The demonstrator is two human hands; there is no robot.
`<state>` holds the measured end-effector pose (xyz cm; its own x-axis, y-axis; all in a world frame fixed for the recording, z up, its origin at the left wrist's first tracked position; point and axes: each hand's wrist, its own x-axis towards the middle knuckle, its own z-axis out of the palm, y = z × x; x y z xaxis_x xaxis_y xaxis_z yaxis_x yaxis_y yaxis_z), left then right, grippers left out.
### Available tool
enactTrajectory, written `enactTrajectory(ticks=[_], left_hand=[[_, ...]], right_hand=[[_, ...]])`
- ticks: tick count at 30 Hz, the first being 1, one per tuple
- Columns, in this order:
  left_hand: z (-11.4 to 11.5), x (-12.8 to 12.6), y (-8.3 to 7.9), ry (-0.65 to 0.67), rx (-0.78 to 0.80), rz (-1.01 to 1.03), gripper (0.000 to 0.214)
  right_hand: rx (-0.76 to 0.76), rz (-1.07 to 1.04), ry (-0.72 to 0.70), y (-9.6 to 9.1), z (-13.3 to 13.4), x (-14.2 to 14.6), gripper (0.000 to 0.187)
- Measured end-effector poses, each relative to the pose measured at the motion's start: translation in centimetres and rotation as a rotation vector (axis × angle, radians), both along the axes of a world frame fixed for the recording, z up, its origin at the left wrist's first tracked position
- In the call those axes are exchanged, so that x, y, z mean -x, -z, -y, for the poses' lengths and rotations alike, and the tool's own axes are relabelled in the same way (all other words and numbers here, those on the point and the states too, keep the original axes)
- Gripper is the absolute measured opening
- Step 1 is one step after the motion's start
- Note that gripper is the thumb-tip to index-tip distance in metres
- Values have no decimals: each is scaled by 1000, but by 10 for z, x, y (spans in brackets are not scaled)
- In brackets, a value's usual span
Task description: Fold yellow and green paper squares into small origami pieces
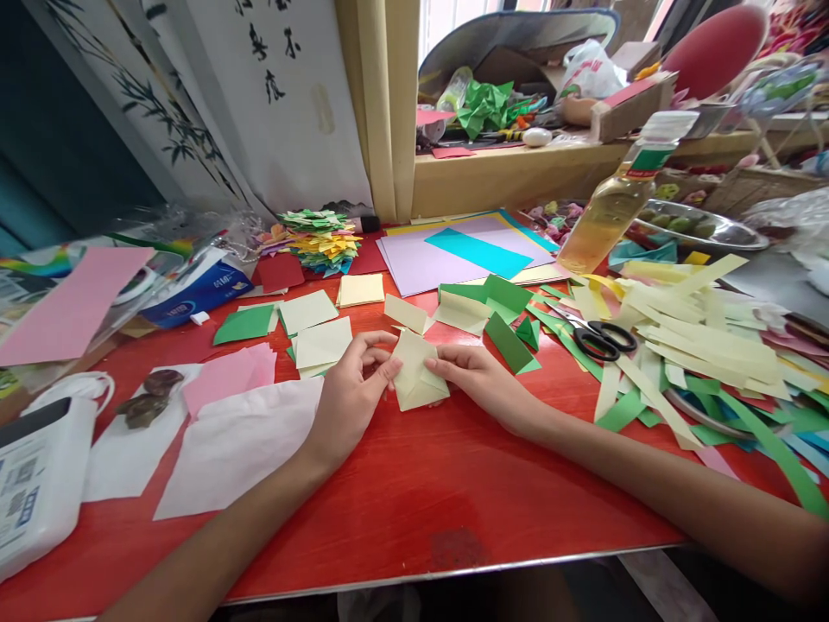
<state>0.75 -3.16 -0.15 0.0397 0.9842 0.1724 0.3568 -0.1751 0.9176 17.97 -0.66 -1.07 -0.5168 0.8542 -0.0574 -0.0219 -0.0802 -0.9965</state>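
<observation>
Between my two hands is a small cream paper with creases and folded flaps, held just above the red table. My left hand pinches its left edge between thumb and fingers. On the other side, my right hand grips the right edge the same way. Just beyond lie folded cream pieces and folded green pieces. Left of them rest cream paper squares, a stack of yellowish squares and a green square.
Black-handled scissors lie among paper strips at right, near a bottle of yellowish liquid. Pink sheets, white tissue and a white device are at left. Lilac sheets and a folded-paper pile stand behind.
</observation>
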Motion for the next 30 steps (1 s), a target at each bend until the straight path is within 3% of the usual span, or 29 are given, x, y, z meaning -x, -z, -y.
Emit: enactTrajectory(ticks=[14,22,30], left_hand=[[-2,2,2,24,36,41,20],[-3,3,2,76,76,195,19],[3,2,-1,77,-69,-63,17]], right_hand=[[68,-147,147,0,-1,2,24],[92,-238,114,1,-1,1,20],[60,-164,138,4,-2,0,22]])
